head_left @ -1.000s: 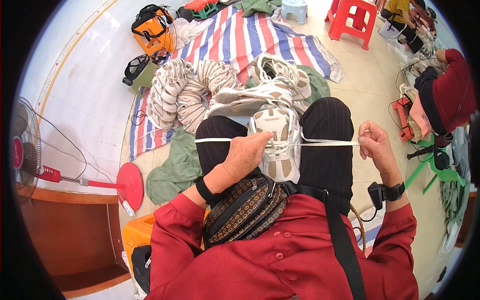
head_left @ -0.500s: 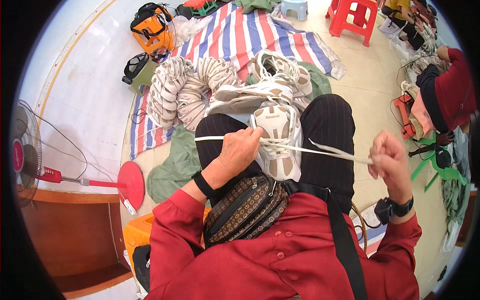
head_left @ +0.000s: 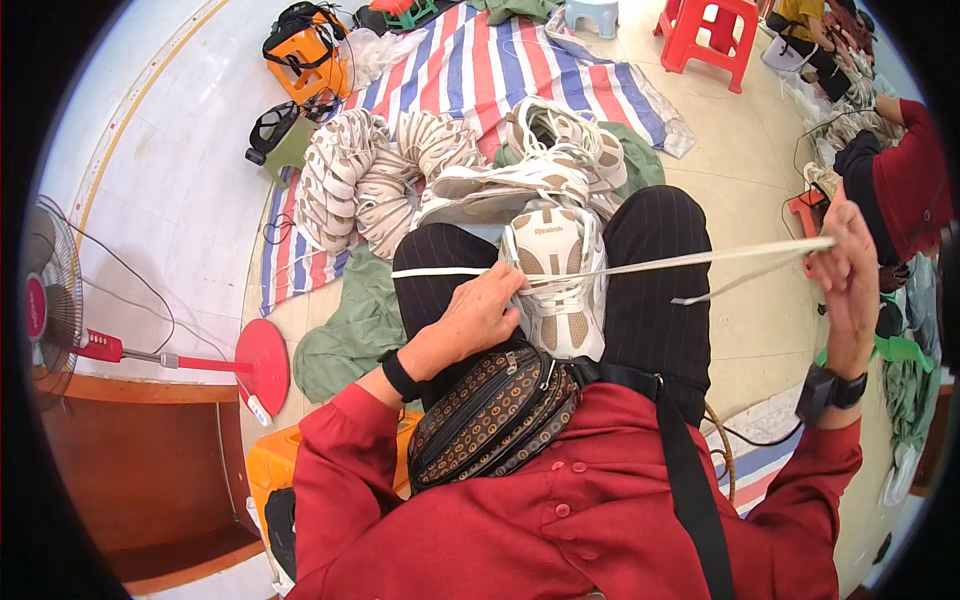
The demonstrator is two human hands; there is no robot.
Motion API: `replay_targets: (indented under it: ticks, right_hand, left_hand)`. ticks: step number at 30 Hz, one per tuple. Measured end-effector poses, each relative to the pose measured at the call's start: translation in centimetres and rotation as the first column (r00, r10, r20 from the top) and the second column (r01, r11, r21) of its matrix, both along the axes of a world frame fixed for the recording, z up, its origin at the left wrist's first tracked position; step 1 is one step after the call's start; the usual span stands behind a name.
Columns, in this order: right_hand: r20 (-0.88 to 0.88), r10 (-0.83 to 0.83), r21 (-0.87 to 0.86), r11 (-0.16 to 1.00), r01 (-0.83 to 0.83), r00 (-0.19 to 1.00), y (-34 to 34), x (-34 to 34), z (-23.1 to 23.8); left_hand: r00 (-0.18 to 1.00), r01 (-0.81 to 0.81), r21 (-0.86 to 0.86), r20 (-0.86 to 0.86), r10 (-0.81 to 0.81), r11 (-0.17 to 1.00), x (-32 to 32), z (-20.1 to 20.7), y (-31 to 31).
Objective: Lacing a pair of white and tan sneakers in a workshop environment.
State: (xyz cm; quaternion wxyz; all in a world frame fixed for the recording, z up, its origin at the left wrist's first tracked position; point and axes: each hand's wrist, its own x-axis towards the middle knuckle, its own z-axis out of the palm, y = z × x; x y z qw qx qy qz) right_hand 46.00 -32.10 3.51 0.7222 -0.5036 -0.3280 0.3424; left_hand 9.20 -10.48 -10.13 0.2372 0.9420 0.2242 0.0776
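The right hand (head_left: pixel 845 265), raised out past the right thigh, pinched a flat white shoelace (head_left: pixel 700 260) between thumb and fingers, drawing it into a straight line; a loose end hung back beneath that line. The left hand (head_left: pixel 478 312) had its thumb and fingertips closed on the lacing, and a short white strand (head_left: pixel 435 272) ran from there across the left thigh. The white-and-tan sneaker (head_left: pixel 575 335) being laced stood between the person's thighs, tongue label upward. Against the lap lay a brown patterned waist bag (head_left: pixel 490 425). Just beyond the knees, more sneakers (head_left: pixel 505 187) were heaped, with pale shoes (head_left: pixel 340 180) nested in curved rows to their left. Under them spread a striped sheet (head_left: pixel 580 75) and green cloth (head_left: pixel 350 335). Farther off were a red plastic stool (head_left: pixel 712 15), a pedestal fan (head_left: pixel 262 370) and a red-sleeved co-worker (head_left: pixel 910 185).
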Motion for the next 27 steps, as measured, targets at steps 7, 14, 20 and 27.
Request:
replay_targets:
  ticks: [7,14,20,27]
  right_hand:
    - [-0.028,-0.052,-0.102,0.994,0.049,0.998,-0.7,11.1,-3.8]
    - [-0.038,-0.178,-0.219,0.962,0.166,0.983,1.3,15.0,-5.5]
    - [-0.096,-0.195,-0.253,0.953,0.166,0.976,0.1,14.5,-6.4]
    - [0.720,-0.099,-0.321,0.830,0.456,0.687,1.2,13.9,-13.3]
  left_hand:
    - [0.999,-0.031,0.038,0.014,0.030,0.999,1.3,-0.1,0.3]
    - [0.995,-0.029,0.113,-0.088,0.039,0.993,1.7,-0.4,0.9]
    - [0.997,-0.034,0.134,-0.063,0.043,0.990,0.8,-0.9,1.0]
    - [0.985,-0.172,0.181,0.061,0.164,0.968,0.9,0.6,0.5]
